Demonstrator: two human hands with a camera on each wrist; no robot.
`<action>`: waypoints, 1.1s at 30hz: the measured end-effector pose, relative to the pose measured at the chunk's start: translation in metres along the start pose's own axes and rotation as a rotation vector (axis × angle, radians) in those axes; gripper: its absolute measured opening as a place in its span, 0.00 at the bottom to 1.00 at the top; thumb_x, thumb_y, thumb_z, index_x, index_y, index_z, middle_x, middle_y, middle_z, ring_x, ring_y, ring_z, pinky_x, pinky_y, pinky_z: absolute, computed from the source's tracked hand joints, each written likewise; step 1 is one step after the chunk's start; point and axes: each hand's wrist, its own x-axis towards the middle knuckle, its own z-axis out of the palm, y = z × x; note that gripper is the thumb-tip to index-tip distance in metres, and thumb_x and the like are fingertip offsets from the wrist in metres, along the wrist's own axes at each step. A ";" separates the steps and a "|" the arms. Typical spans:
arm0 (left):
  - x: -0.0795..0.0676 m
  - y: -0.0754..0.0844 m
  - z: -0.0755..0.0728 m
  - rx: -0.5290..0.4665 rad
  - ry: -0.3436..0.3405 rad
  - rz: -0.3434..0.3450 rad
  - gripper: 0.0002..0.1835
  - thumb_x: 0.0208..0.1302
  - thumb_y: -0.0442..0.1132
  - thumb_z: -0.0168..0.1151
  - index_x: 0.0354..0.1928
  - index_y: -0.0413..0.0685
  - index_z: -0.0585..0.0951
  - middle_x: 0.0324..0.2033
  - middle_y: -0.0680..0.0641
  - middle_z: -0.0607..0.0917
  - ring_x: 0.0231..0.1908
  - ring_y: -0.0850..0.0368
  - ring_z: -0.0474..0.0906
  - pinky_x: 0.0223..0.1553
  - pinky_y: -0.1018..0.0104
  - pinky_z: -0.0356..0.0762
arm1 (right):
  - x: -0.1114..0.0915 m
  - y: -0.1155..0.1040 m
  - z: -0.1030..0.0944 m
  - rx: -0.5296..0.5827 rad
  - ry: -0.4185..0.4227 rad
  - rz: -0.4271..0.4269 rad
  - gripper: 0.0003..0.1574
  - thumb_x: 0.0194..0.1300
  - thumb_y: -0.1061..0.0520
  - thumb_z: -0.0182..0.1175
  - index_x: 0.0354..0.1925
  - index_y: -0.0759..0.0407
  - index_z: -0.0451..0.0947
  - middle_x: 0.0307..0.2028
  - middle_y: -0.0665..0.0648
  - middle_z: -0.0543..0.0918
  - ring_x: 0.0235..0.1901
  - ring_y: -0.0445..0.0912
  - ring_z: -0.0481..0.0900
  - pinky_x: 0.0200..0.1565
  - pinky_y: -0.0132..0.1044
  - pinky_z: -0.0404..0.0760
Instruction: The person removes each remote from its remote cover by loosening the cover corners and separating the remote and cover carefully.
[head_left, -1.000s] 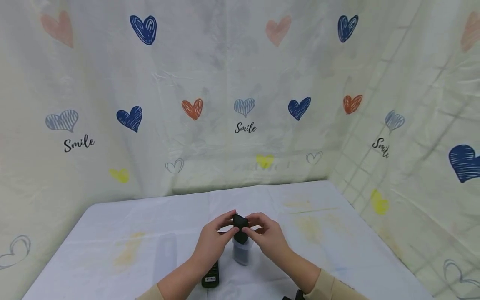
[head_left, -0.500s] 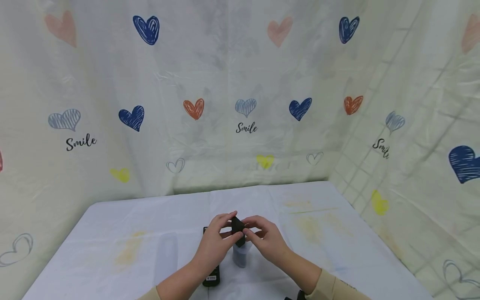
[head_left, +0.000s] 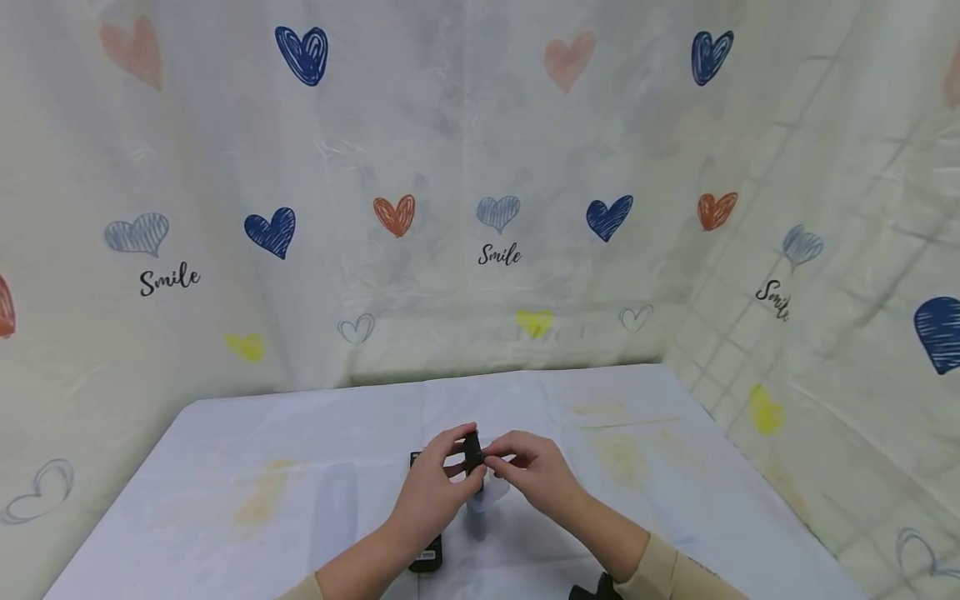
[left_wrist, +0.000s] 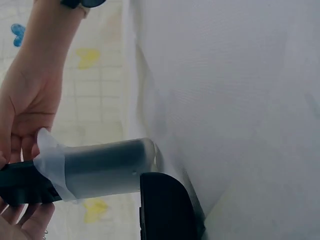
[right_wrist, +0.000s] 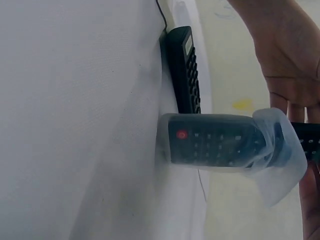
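A black remote control (head_left: 472, 448) stands upright, its lower part inside a translucent cover (head_left: 489, 493) with a loose, flared mouth. Its buttons and a red key show through the cover (right_wrist: 212, 142) in the right wrist view. My left hand (head_left: 431, 485) holds the bare upper end between thumb and fingers. From the other side, my right hand (head_left: 542, 475) pinches the remote's edge just above the cover's mouth. The cover's lower end is at the tabletop. Behind my left wrist, a second black remote (head_left: 426, 560) lies partly hidden on the table.
A white cloth with yellowish stains covers the table (head_left: 300, 500). A dark object (head_left: 596, 588), too cut off to name, lies by my right sleeve. Curtains (head_left: 420, 150) printed with hearts hang behind the table and along its right side. A flat, pale rectangle (head_left: 334, 508) lies left of my hands.
The held remote has turned from its broad face to a narrow edge in the head view. My right fingers have drawn together at its side. The head view has shifted slightly.
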 end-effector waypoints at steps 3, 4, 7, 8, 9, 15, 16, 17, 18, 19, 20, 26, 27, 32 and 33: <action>-0.001 -0.001 0.000 0.014 -0.016 -0.001 0.28 0.65 0.40 0.66 0.67 0.58 0.73 0.60 0.54 0.77 0.59 0.55 0.76 0.53 0.65 0.79 | 0.004 0.001 -0.001 -0.082 0.035 0.061 0.08 0.63 0.59 0.69 0.42 0.56 0.85 0.39 0.54 0.86 0.37 0.44 0.84 0.37 0.36 0.85; -0.001 -0.002 -0.001 0.020 -0.020 0.003 0.28 0.66 0.40 0.65 0.67 0.58 0.73 0.60 0.55 0.78 0.59 0.56 0.76 0.53 0.64 0.79 | 0.006 0.002 -0.002 -0.098 0.043 0.089 0.09 0.62 0.58 0.70 0.43 0.55 0.85 0.40 0.54 0.86 0.39 0.43 0.84 0.38 0.35 0.85; -0.001 -0.006 -0.002 0.019 -0.033 0.025 0.27 0.67 0.40 0.64 0.68 0.57 0.74 0.62 0.56 0.77 0.59 0.57 0.76 0.53 0.66 0.79 | 0.009 0.006 -0.003 -0.086 0.023 0.163 0.14 0.63 0.57 0.70 0.47 0.54 0.83 0.44 0.56 0.86 0.45 0.47 0.84 0.42 0.35 0.84; -0.001 -0.008 -0.003 0.013 -0.037 0.036 0.27 0.67 0.39 0.64 0.68 0.57 0.74 0.62 0.57 0.77 0.59 0.57 0.76 0.52 0.67 0.80 | 0.010 0.007 -0.003 -0.065 0.002 0.185 0.15 0.63 0.56 0.69 0.49 0.54 0.82 0.46 0.56 0.85 0.47 0.48 0.84 0.43 0.34 0.84; -0.001 -0.009 -0.003 0.005 -0.038 0.047 0.26 0.67 0.39 0.64 0.67 0.57 0.74 0.62 0.57 0.77 0.59 0.58 0.76 0.51 0.68 0.80 | 0.011 0.009 -0.003 -0.040 -0.022 0.205 0.16 0.64 0.56 0.69 0.50 0.53 0.82 0.47 0.55 0.85 0.48 0.49 0.84 0.44 0.34 0.83; -0.004 -0.011 -0.010 -0.014 -0.008 0.099 0.25 0.66 0.36 0.65 0.64 0.62 0.78 0.59 0.59 0.79 0.56 0.57 0.77 0.42 0.70 0.83 | 0.013 0.014 -0.003 0.072 -0.105 0.248 0.17 0.66 0.58 0.66 0.53 0.57 0.80 0.46 0.56 0.85 0.45 0.55 0.85 0.45 0.34 0.83; -0.004 -0.011 -0.011 -0.002 0.003 0.095 0.24 0.66 0.36 0.65 0.63 0.63 0.79 0.58 0.59 0.80 0.55 0.58 0.78 0.40 0.70 0.83 | 0.013 0.014 -0.002 0.087 -0.106 0.244 0.17 0.67 0.59 0.65 0.54 0.59 0.80 0.46 0.58 0.85 0.44 0.55 0.85 0.44 0.35 0.84; -0.005 -0.010 -0.012 0.015 0.015 0.090 0.24 0.66 0.37 0.66 0.62 0.64 0.80 0.57 0.60 0.80 0.54 0.59 0.78 0.39 0.70 0.83 | 0.013 0.015 -0.002 0.107 -0.106 0.241 0.18 0.67 0.60 0.64 0.54 0.60 0.79 0.46 0.59 0.85 0.44 0.55 0.85 0.44 0.35 0.84; -0.005 -0.010 -0.013 0.033 0.027 0.085 0.23 0.66 0.37 0.66 0.61 0.65 0.80 0.56 0.60 0.81 0.53 0.60 0.79 0.38 0.70 0.83 | 0.013 0.015 -0.001 0.119 -0.106 0.239 0.18 0.67 0.61 0.64 0.55 0.61 0.78 0.46 0.60 0.85 0.44 0.53 0.86 0.45 0.36 0.84; -0.004 -0.010 -0.014 0.047 0.039 0.078 0.23 0.66 0.37 0.66 0.60 0.66 0.81 0.55 0.61 0.82 0.52 0.60 0.79 0.37 0.69 0.83 | 0.013 0.016 -0.001 0.124 -0.106 0.232 0.18 0.67 0.62 0.64 0.55 0.62 0.77 0.47 0.62 0.85 0.45 0.52 0.86 0.45 0.36 0.84; -0.004 -0.010 -0.015 0.054 0.049 0.069 0.22 0.66 0.37 0.66 0.60 0.66 0.81 0.54 0.60 0.82 0.51 0.61 0.79 0.37 0.69 0.82 | 0.013 0.016 0.000 0.127 -0.106 0.230 0.19 0.67 0.62 0.64 0.55 0.62 0.77 0.47 0.62 0.84 0.45 0.51 0.86 0.46 0.36 0.84; 0.003 -0.014 -0.018 0.052 0.055 0.070 0.20 0.66 0.37 0.65 0.58 0.63 0.82 0.51 0.57 0.84 0.49 0.60 0.81 0.36 0.69 0.83 | 0.012 0.018 0.001 0.115 -0.120 0.208 0.26 0.67 0.61 0.64 0.62 0.59 0.72 0.51 0.63 0.83 0.50 0.53 0.83 0.48 0.36 0.83; 0.005 -0.015 -0.018 0.052 0.052 0.074 0.20 0.66 0.37 0.65 0.58 0.63 0.82 0.51 0.57 0.84 0.48 0.59 0.81 0.36 0.69 0.83 | 0.012 0.019 0.001 0.112 -0.128 0.192 0.27 0.67 0.62 0.64 0.63 0.59 0.72 0.53 0.63 0.83 0.50 0.54 0.83 0.47 0.36 0.83; 0.014 -0.018 -0.017 0.064 0.048 0.076 0.19 0.67 0.37 0.64 0.57 0.64 0.83 0.51 0.58 0.85 0.48 0.61 0.82 0.37 0.69 0.82 | 0.011 0.020 0.000 0.081 -0.120 0.125 0.28 0.67 0.61 0.64 0.64 0.58 0.74 0.56 0.62 0.81 0.51 0.54 0.83 0.44 0.36 0.84; 0.015 -0.019 -0.016 0.063 0.047 0.075 0.19 0.67 0.37 0.64 0.57 0.64 0.83 0.50 0.58 0.85 0.48 0.60 0.82 0.37 0.69 0.82 | 0.011 0.020 0.000 0.080 -0.105 0.125 0.27 0.66 0.61 0.64 0.63 0.59 0.75 0.56 0.62 0.81 0.50 0.54 0.83 0.43 0.36 0.84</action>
